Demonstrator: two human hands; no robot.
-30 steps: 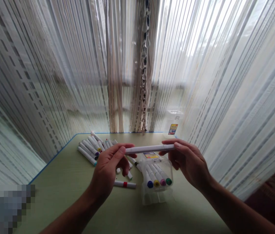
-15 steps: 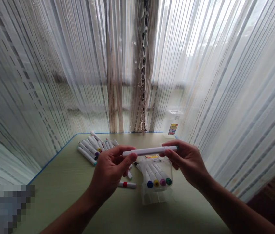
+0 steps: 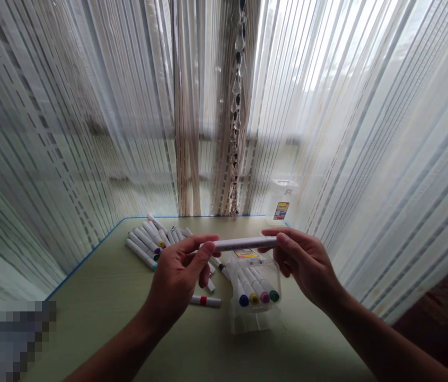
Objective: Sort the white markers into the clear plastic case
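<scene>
I hold one white marker (image 3: 243,243) level above the table, an end in each hand. My left hand (image 3: 179,278) pinches its left end between thumb and fingers. My right hand (image 3: 303,262) pinches its right end the same way. Just below the marker a clear plastic case (image 3: 253,313) lies on the green table (image 3: 100,297), holding several markers with blue, yellow, pink and green caps (image 3: 258,297). A loose marker with a red band (image 3: 205,301) lies left of the case, under my left hand.
A pile of several white markers (image 3: 148,242) lies at the table's far left. A clear container with an orange label (image 3: 281,204) stands at the far right corner. Sheer striped curtains (image 3: 68,132) close in on the left, back and right. A bead string (image 3: 236,106) hangs at centre.
The marker has slid slightly left between my hands, and my right fingers now cover its right end. Both hands stay in nearly the same place.
</scene>
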